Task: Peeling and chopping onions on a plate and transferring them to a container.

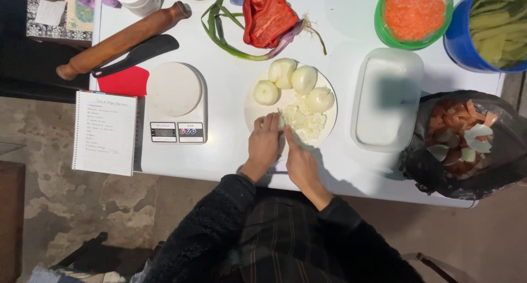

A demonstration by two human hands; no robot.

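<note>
The knife in the right hand (301, 161) is mostly hidden: only a thin sliver of blade (281, 117) shows above the knuckles, and the handle is covered by the closed fist. What the left hand (264, 141) presses down is hard to make out too; its curled fingers (268, 122) cover a pale piece of onion at the near edge of the round white plate (251, 112). The blue tub of green strips (497, 28) far to the right is cut off by the frame edge.

The right hand is closed firmly round the knife handle. The left hand is bent into a claw, fingertips down on the onion piece, just beside the blade.

Directly beyond the blade lies a heap of diced white onion (304, 120), and past that four peeled whole onions (293, 84) sit on the same plate. Left of the left hand stands a white digital kitchen scale (177, 102), then a spiral-bound notebook with handwriting (105, 132). Right of the right hand is a white rectangular plastic container (387, 99), and further right a black bag of vegetable peelings (464, 143).

Everything rests on a white table (230, 157) above a worn, stained concrete floor (66, 201).
</note>
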